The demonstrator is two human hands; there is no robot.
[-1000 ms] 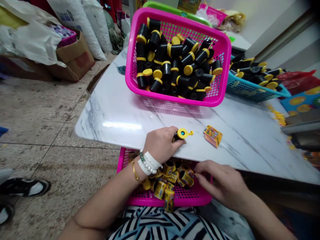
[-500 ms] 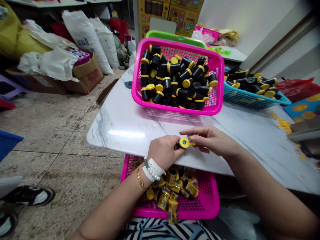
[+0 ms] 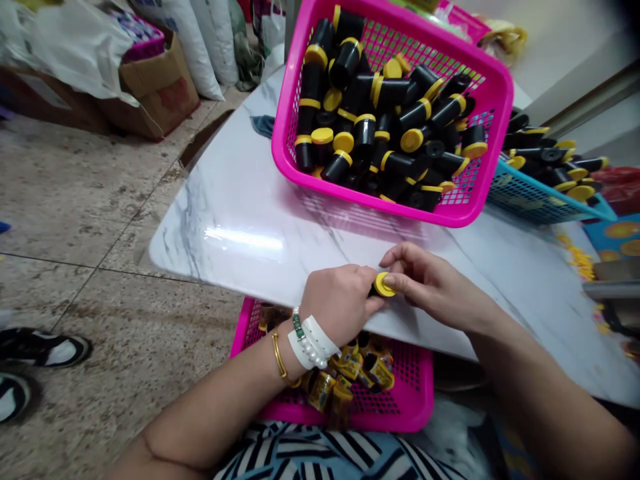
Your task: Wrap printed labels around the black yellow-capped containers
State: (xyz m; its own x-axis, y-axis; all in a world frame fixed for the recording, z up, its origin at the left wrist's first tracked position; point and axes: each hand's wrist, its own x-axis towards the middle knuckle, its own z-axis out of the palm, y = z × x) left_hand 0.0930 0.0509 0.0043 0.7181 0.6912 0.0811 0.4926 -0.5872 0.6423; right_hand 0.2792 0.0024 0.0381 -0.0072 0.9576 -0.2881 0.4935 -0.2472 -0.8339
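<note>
My left hand [image 3: 345,300] is wrapped around a small black cylinder with a yellow end [image 3: 384,285], just above the table's front edge. Most of the cylinder's black body is hidden in that fist. The thumb of my right hand [image 3: 420,280] presses on the face of the yellow end, its fingers curled beside it; a small yellow cap piece seems to lie under the thumb. Beyond my hands, a pink basket [image 3: 375,197] holds many black cylinders with yellow ends. Below, on my lap, another pink basket [image 3: 417,400] contains yellow printed cylinders [image 3: 350,363], partly covered by my left forearm.
The white marble-patterned table [image 3: 235,193] has a rounded corner at left. A blue basket [image 3: 540,190] of similar cylinders stands at right, near scattered small yellow pieces [image 3: 575,257]. Cardboard boxes [image 3: 160,87] and white sacks [image 3: 195,47] sit on the floor.
The view has tilted down and closer. My right thumb has moved onto the yellow end, whose blue-centred opening now appears covered in yellow.
</note>
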